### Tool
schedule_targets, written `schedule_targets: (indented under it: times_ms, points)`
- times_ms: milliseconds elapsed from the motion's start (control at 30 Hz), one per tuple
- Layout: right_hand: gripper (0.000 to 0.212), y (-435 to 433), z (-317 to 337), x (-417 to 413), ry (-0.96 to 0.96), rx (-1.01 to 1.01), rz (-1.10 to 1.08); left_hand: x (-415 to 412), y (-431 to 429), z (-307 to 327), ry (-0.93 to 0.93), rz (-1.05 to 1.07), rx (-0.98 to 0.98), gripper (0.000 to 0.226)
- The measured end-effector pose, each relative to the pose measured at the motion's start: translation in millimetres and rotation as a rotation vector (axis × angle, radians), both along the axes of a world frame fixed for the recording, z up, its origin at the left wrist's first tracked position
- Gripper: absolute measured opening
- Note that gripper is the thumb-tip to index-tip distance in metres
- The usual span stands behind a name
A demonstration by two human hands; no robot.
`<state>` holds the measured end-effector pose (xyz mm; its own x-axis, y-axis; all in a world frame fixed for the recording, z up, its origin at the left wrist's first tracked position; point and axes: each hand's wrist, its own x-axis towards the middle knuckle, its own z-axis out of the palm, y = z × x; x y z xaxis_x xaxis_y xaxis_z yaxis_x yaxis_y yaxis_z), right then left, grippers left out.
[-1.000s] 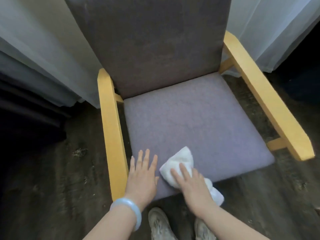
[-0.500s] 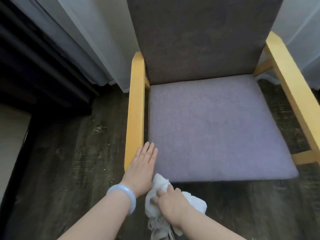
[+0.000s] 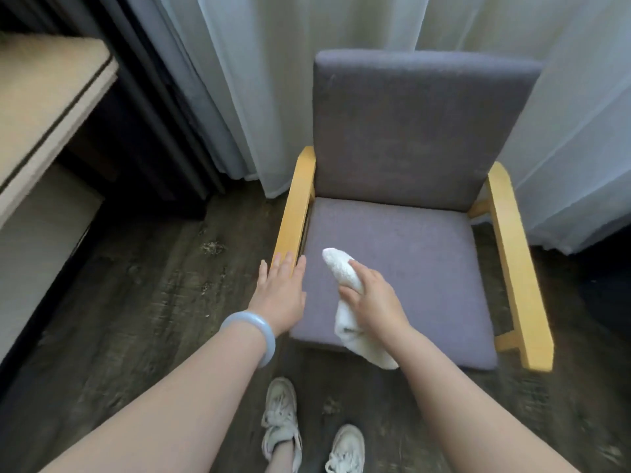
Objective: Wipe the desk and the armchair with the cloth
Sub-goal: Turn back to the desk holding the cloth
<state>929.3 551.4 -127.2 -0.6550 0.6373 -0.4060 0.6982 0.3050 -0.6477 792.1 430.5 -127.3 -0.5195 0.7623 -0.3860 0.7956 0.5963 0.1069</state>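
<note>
right hand (image 3: 374,298) gripping cloth (image 3: 345,278), over armchair (image 3: 409,254)

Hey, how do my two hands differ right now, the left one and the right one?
The left hand is flat with straight fingers and holds nothing; the right hand is curled round the white cloth. The left hand reaches the front end of the yellow armrest; the right hand is over the grey seat cushion. The left wrist wears a pale bracelet; the right wrist is bare. Both stretch toward the armchair.
</note>
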Motion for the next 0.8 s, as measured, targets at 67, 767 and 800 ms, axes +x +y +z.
schedule_targets:
  times_ms: [67,767,800]
  points:
    - [0.052,-2.0,34.5,-1.6,-0.012,0.026,0.036,-0.2,-7.5,38.1,-0.028,0.056,0.033,0.064]
    - [0.034,-177.3,280.8,-319.0,0.174,0.197,0.521,-211.3,-282.7,249.2,-0.065,0.808,0.232,0.056]
    - [0.029,-189.5,288.1,-343.9,0.179,0.171,0.524,-231.7,-295.3,255.1,-0.043,0.829,0.238,0.055]
